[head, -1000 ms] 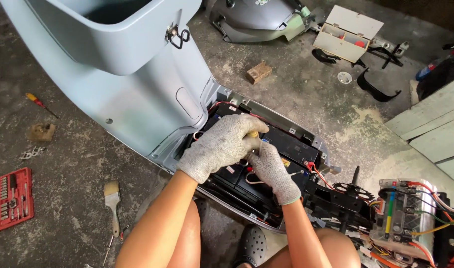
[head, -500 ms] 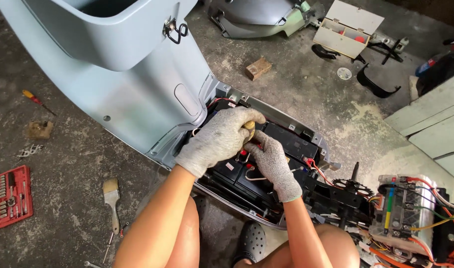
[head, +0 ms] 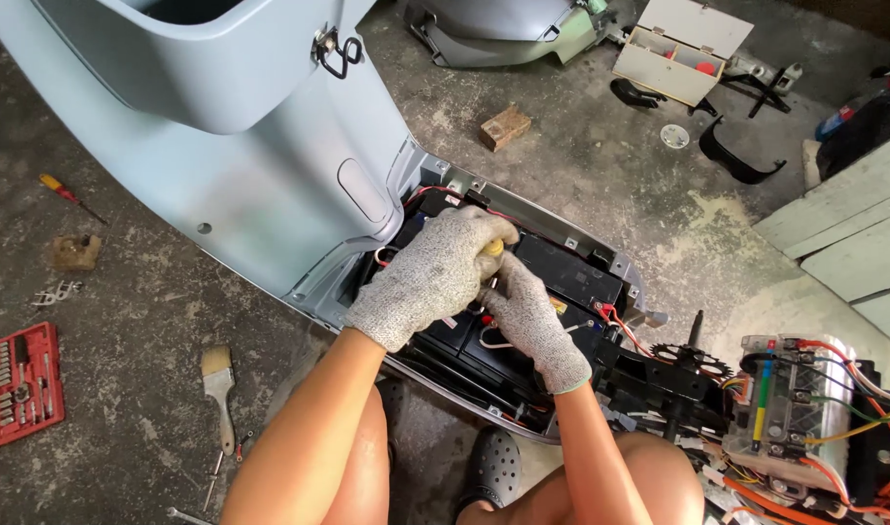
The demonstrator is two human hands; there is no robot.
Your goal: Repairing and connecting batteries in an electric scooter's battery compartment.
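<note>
- Our gloved left hand is clenched over a yellow tool handle, of which only the tip shows between the fingers
- Our gloved right hand sits just below and touching it, fingers pinched down at the tool's working end; what they grasp is hidden
- Compared with a second ago, both hands have barely shifted; the left fist stays on the handle at the same spot, so we judge the work at this one fastening point is ongoing, not finished
- Beneath the hands lie black batteries in the open floor compartment of a pale blue scooter body, with red wires running beside them
- To the right stands an exposed controller unit with orange and green cables
- On the concrete floor to the left lie a paintbrush, a red socket set and a small screwdriver
- A wood block lies further off
</note>
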